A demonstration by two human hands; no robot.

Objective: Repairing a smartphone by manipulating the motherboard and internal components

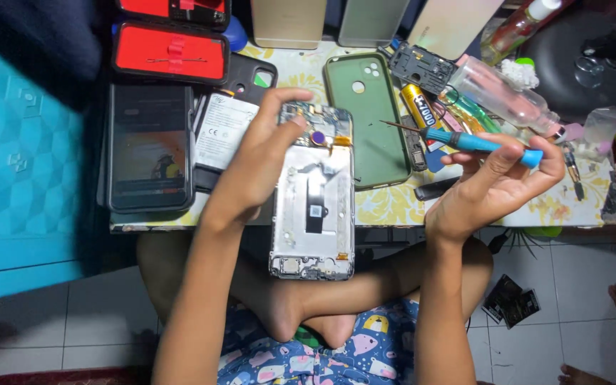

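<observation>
- The low table with the yellow floral cloth (393, 207) is crowded; bare cloth shows only along its near edge, right of the opened silver phone frame (313, 214).
- The olive-green phone case (368, 117) lies between the two hands, just beside that frame, filling the middle.
- Right side: clear plastic bottles (504, 96), a yellow cylindrical battery (418, 105) and a black circuit part (422, 68) sit packed together, touching.
- Left side: a black phone with lit screen (150, 146), a white flat battery (222, 132) and red-lined black trays (171, 53) block it.
- The white tiled floor (572, 285) at right is open, bar small black chips (511, 301).
</observation>
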